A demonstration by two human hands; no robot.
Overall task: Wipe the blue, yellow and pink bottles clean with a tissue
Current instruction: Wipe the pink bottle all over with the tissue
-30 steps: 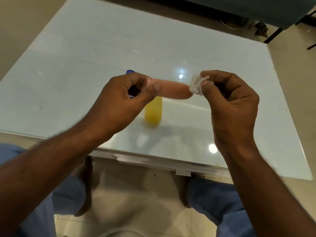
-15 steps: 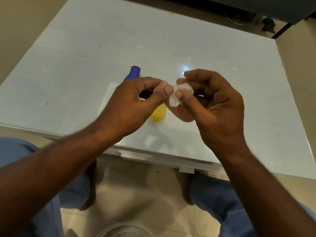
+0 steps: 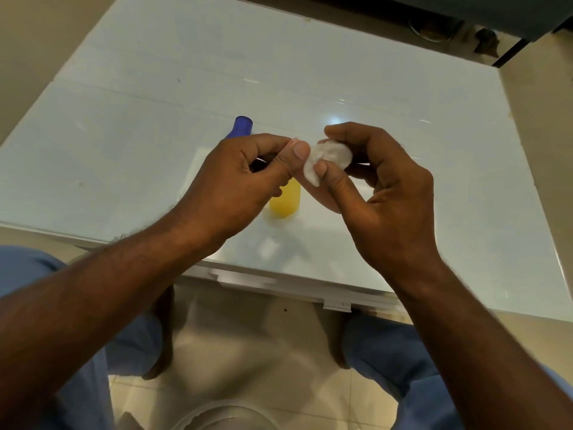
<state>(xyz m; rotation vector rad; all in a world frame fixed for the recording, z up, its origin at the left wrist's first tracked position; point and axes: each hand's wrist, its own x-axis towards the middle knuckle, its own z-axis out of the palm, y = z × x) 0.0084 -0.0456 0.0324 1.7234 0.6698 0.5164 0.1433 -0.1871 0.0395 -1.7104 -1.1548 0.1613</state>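
Right hand (image 3: pixel 384 193) pinches a crumpled tissue (image 3: pixel 328 159) round the pink bottle (image 3: pixel 322 201), thumb on top. Left hand (image 3: pixel 245 175) grips the bottle's other end, fingers curled; both held above the worktop (image 3: pixel 155 88). Bottle mostly hidden, only a pink sliver shows under the right thumb. Yellow bottle (image 3: pixel 285 200) stands on the worktop just below the hands, blue bottle (image 3: pixel 242 127) behind the left hand

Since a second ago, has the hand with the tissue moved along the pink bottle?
Yes. The right hand with the tissue has slid from the pink bottle's far end toward the left hand, now nearly touching its thumb.
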